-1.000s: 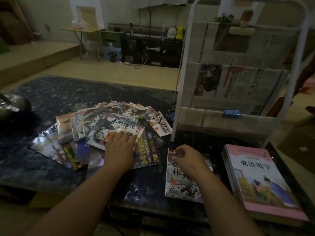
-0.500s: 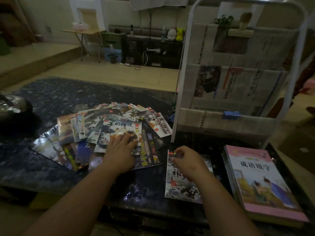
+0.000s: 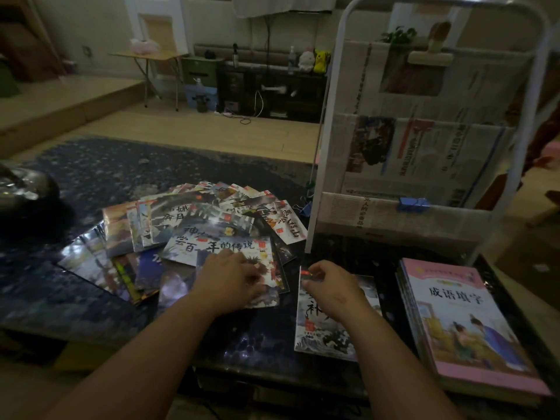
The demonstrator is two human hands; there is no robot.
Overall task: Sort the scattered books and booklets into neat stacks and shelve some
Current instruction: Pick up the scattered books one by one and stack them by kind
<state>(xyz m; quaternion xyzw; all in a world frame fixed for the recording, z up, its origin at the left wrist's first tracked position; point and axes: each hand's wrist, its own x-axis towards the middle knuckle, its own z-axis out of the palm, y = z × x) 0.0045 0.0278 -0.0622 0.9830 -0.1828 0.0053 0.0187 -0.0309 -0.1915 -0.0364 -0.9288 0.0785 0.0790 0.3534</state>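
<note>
Two hands low on the table (image 3: 75, 298), light dim. Left hand (image 3: 230, 280): palm down, fingers nearly straight, pressing on the top booklet (image 3: 239, 246) of the scattered fan (image 3: 169, 219) spread ahead and to the left of it; nothing gripped. Right hand (image 3: 330, 287): fingers curled, thumb and forefinger apparently pinching the far left corner of the wave-cover booklet (image 3: 321, 338) lying flat beneath it, apart from the fan. Further right of the right hand, a squared pink-cover stack (image 3: 463, 325); beyond and right of both hands, a white rack (image 3: 313, 219) hung with newspapers.

Judged step: sorting, early on, moving booklets from the fan to a new stack under the right hand. Next move calls for sliding the pressed booklet rightward clear of the fan, then laying it on the wave cover with edges matched. Glossy covers, probably slippery; worth steadying the lower booklet. Shelving apparently not yet begun.
</note>
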